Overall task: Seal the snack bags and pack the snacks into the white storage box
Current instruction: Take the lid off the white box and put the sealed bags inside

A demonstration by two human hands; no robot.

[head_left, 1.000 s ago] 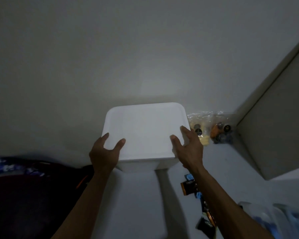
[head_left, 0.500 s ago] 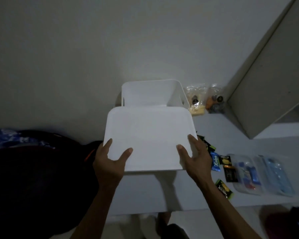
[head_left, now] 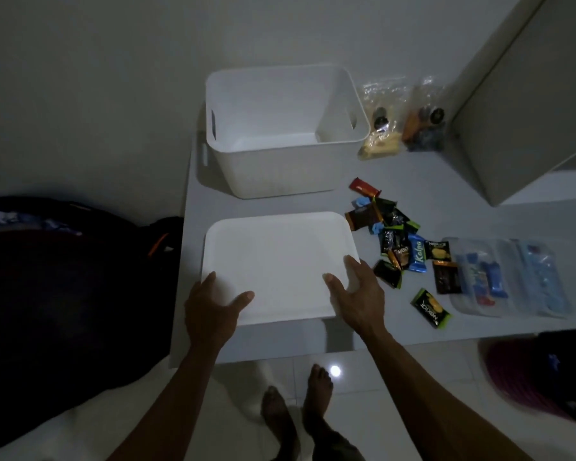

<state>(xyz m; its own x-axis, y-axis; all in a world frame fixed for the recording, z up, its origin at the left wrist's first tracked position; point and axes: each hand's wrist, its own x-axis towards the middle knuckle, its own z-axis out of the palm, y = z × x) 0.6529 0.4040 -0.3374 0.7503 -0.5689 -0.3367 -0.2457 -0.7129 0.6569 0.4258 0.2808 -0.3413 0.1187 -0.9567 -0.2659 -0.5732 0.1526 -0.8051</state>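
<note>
I've got the lid (head_left: 276,264) in both hands, flat, over the table's (head_left: 280,341) front-left part. Left hand (head_left: 210,311) grips the lid's near-left corner: thumb on top, fingers along the left edge and under. Right hand (head_left: 356,297) grips the near-right corner: thumb on top, fingers wrapped round the right edge. Can't tell if the lid touches the table or sits just above it.

Box (head_left: 280,154) stands open at the table's back-left, upright, handle slots in its side walls, inside bare as far as I see. It's apart from the lid, directly behind it.

Loose snack packets (head_left: 393,241) lie scattered just right of the lid, mid-table; one green-edged packet (head_left: 430,308) lies alone nearer the front edge. Two clear zip bags (head_left: 509,277) with blue-wrapped snacks lie flat side by side at the front-right. Two more clear bags (head_left: 403,124) with mixed contents sit at the back, right of the box, against the wall. Lighting is dim; labels mostly unreadable.

Dark bag (head_left: 67,294) left of the table. My bare feet (head_left: 296,404) on the tile floor below.
</note>
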